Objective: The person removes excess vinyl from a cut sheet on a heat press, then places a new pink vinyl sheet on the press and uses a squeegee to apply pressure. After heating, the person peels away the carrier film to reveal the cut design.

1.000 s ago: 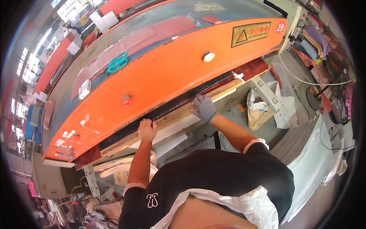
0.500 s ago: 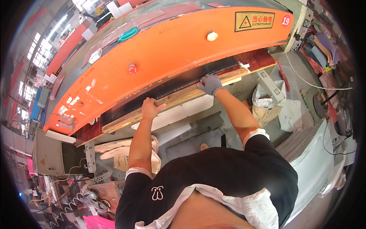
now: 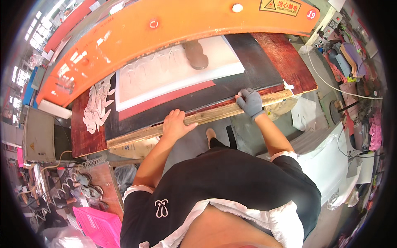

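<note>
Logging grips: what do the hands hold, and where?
Both hands, left hand bare and right hand gloved, grip the board by its wooden front edge.

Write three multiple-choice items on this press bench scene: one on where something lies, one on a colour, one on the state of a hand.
1. Where does the dark cutting die lie?
A. on the white sheet
B. on the floor
C. in the pink crate

2. What colour is the glove on the right hand?
A. yellow
B. grey
C. green

3. How is the left hand?
A. hanging free at the person's side
B. holding a pair of scissors
C. bare, gripping the wooden front edge of the board

Key:
1 A, the die sits on the white sheet under the orange press beam.
2 B, the glove is plainly grey.
3 C, the ungloved fingers curl over the wooden edge.
</note>
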